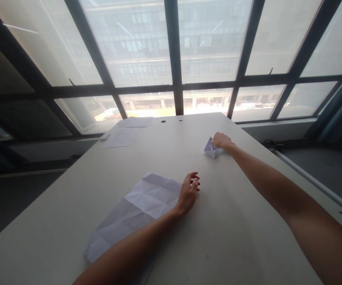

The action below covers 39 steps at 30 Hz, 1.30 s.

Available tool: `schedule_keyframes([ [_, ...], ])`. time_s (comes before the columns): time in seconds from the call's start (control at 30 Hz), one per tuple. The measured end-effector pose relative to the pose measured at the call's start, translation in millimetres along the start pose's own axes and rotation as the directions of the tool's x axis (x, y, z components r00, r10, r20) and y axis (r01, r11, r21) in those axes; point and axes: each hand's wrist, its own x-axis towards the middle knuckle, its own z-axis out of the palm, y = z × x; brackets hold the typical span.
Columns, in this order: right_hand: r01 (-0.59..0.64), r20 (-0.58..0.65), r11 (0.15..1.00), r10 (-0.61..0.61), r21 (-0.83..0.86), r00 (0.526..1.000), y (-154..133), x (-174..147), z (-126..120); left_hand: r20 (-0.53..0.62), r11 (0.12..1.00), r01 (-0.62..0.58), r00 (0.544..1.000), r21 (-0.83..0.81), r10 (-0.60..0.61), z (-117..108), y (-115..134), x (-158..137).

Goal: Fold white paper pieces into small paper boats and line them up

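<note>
Fingers of my right hand (222, 140) are bunched and look closed on the folded paper piece (211, 150), though their tips are hidden, so I can't tell how firm the hold is. With the broad creased sheet (147, 202) as my landmark, that folded piece sits beyond it and to its right, mostly on the left and near side of my knuckles; it has a peak at its left end and seems longer from left to right. My right hand is plainly the nearer one. Just at the right edge of the creased sheet is my left hand (189, 194), its fingers half curled and spaced apart, with nothing seen between them. The sheet's long axis runs from near left to far right, and my left forearm (138, 243) crosses over its near right side, hiding part of it; whether the wrist presses on the paper I cannot tell. Beyond the sheet, to its left, flat papers (119, 136) overlap on the white table (218, 237), and farther beyond it stands the window (135, 47).
</note>
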Motion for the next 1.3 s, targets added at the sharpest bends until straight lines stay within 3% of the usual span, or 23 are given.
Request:
schedule_keyframes([
  [0.1, 0.002, -0.126, 1.000, -0.002, 0.004, 0.992, 5, -22, -19, 0.068, 0.998, -0.062, 0.996, 0.022, 0.061, 0, 4, -1],
  [0.23, 0.155, -0.272, 0.982, -0.121, 0.107, 0.955, 11, -71, -22, 0.186, 0.975, -0.177, 0.971, 0.131, 0.151, -1, 23, -4],
  [0.33, 0.374, -0.228, 0.897, -0.322, 0.238, 0.919, 2, -112, 3, 0.231, 0.921, -0.283, 0.947, 0.268, 0.223, -7, 42, -3],
  [0.43, 0.495, -0.100, 0.773, -0.500, 0.396, 0.860, -23, -150, 41, 0.212, 0.783, -0.410, 0.912, 0.468, 0.351, -26, 59, 8],
  [0.5, 0.515, -0.052, 0.733, -0.552, 0.445, 0.832, -44, -169, 66, 0.122, 0.725, -0.397, 0.907, 0.563, 0.402, -44, 66, 19],
  [0.6, 0.503, -0.060, 0.752, -0.531, 0.425, 0.845, -74, -188, 94, -0.037, 0.751, -0.307, 0.914, 0.584, 0.403, -78, 67, 32],
  [0.8, 0.458, -0.010, 0.798, -0.494, 0.393, 0.869, -104, -196, 117, -0.131, 0.716, -0.144, 0.940, 0.683, 0.315, -137, 38, 15],
  [0.9, 0.467, -0.011, 0.785, -0.507, 0.407, 0.862, -108, -196, 118, -0.164, 0.707, -0.089, 0.945, 0.702, 0.283, -152, 27, 2],
  [1.0, 0.501, -0.070, 0.719, -0.539, 0.482, 0.840, -107, -193, 111, -0.149, 0.713, -0.104, 0.948, 0.694, 0.283, -156, 30, -1],
  [1.13, 0.482, -0.122, 0.599, -0.540, 0.639, 0.833, -88, -176, 87, 0.004, 0.716, -0.273, 0.935, 0.642, 0.354, -148, 47, -2],
  [1.3, 0.340, 0.024, 0.622, -0.500, 0.706, 0.866, -21, -136, 57, 0.311, 0.646, -0.511, 0.859, 0.568, 0.406, -124, 53, -18],
])
